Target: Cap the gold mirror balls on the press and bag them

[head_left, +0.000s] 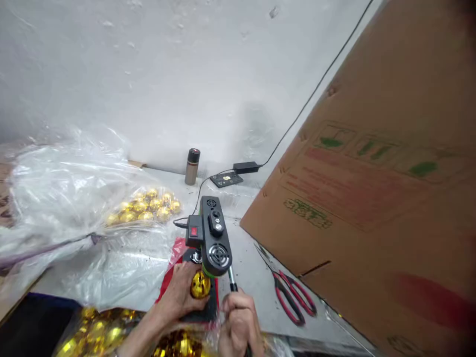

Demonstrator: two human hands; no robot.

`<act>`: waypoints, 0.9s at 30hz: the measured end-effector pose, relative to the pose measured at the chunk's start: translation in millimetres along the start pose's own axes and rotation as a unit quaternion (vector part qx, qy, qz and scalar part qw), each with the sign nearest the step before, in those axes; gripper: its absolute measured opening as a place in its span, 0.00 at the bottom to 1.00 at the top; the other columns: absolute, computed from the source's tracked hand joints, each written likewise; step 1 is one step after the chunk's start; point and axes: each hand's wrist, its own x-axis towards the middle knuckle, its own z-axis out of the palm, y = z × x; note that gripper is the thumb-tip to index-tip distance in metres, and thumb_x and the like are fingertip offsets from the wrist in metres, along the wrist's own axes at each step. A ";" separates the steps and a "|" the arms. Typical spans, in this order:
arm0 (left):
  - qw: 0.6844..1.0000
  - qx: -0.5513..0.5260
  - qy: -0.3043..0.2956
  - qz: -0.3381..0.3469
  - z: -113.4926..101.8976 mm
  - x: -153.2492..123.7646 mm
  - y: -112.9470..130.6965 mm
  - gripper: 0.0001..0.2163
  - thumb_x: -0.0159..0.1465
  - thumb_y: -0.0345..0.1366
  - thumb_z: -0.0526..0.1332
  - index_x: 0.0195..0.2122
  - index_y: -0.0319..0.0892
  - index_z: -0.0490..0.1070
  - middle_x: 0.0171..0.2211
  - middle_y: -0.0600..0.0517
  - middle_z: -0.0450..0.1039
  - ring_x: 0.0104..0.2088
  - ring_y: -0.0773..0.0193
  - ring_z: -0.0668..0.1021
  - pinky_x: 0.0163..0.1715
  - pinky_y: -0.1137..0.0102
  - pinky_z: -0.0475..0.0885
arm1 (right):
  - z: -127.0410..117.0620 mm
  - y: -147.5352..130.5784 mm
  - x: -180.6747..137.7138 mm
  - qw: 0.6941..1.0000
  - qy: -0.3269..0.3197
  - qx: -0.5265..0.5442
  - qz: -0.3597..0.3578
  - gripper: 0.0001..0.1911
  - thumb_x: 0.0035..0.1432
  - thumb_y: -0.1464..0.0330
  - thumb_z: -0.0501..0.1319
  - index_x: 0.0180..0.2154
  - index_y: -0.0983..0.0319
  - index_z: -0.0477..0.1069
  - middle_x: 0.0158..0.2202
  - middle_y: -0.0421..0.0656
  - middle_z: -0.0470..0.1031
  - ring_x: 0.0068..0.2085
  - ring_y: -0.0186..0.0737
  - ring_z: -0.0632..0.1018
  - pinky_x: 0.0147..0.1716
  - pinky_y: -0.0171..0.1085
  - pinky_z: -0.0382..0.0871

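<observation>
My left hand (178,292) closes its thumb and fingers around a shiny gold ball (201,285). The ball sits under the front end of a black bench machine (213,238), which has round grilles and a small box with a red switch (194,231). My right hand (240,317) is wrapped around the black grip of a lever (232,280), whose metal rod runs up toward the machine. Beneath my left hand show a dark base (203,315) and a red sheet (167,285). Part of the ball is hidden by my fingers.
Red-handled scissors (288,292) lie right of the machine, before a big cardboard box (357,198). More gold balls (145,206) lie by plastic sheeting (67,183) at left; others fill a bag (96,334) in front. Behind stand a spray can (192,166) and a power adapter (246,167).
</observation>
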 end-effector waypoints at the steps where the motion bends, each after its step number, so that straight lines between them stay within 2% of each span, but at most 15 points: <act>1: 1.000 0.002 -0.001 -0.003 0.0 -0.7 -0.1 0.19 0.49 0.35 0.66 0.42 0.43 0.67 0.39 0.49 0.69 0.41 0.51 0.68 0.41 0.61 0.60 | -0.9 0.2 -1.1 1.000 0.004 0.003 -0.001 0.18 0.69 0.71 0.47 0.24 0.61 0.56 0.25 0.35 0.60 0.26 0.30 0.64 0.32 0.34 0.61; 8: 1.000 0.004 -0.009 0.016 -0.6 -0.7 0.2 0.21 0.49 0.34 0.66 0.45 0.45 0.66 0.41 0.51 0.69 0.42 0.52 0.69 0.42 0.61 0.60 | 3.4 3.8 -6.1 0.999 0.036 0.030 0.014 0.19 0.69 0.70 0.47 0.23 0.61 0.56 0.25 0.35 0.60 0.26 0.30 0.64 0.40 0.37 0.63; 14: 1.000 0.016 -0.009 0.023 -0.5 0.9 1.2 0.20 0.49 0.34 0.66 0.44 0.44 0.67 0.40 0.50 0.70 0.41 0.52 0.69 0.42 0.61 0.58 | 6.0 7.1 -5.9 0.996 0.044 0.074 -0.002 0.18 0.68 0.71 0.47 0.23 0.61 0.57 0.24 0.35 0.59 0.25 0.30 0.64 0.36 0.37 0.63; 19: 1.000 0.022 -0.004 0.021 0.5 0.4 0.0 0.19 0.49 0.36 0.66 0.42 0.44 0.67 0.39 0.50 0.70 0.40 0.53 0.69 0.41 0.61 0.58 | 2.7 8.1 -8.7 0.997 0.031 0.067 0.003 0.18 0.67 0.71 0.48 0.23 0.61 0.58 0.25 0.35 0.60 0.26 0.31 0.67 0.42 0.39 0.63; 23: 0.999 0.029 -0.005 0.021 0.9 1.1 -0.8 0.19 0.48 0.36 0.66 0.42 0.44 0.67 0.38 0.50 0.70 0.39 0.53 0.69 0.41 0.61 0.58 | 3.5 11.6 -11.1 0.996 0.039 0.084 0.004 0.18 0.67 0.71 0.47 0.23 0.61 0.57 0.25 0.35 0.60 0.25 0.31 0.66 0.38 0.38 0.63; 27: 1.000 0.020 -0.001 0.018 0.7 0.8 0.7 0.18 0.49 0.36 0.66 0.41 0.43 0.67 0.38 0.50 0.70 0.40 0.52 0.69 0.41 0.61 0.58 | 5.1 13.4 -10.8 0.994 0.039 0.100 0.008 0.19 0.68 0.70 0.46 0.23 0.61 0.58 0.25 0.35 0.60 0.24 0.31 0.66 0.39 0.39 0.62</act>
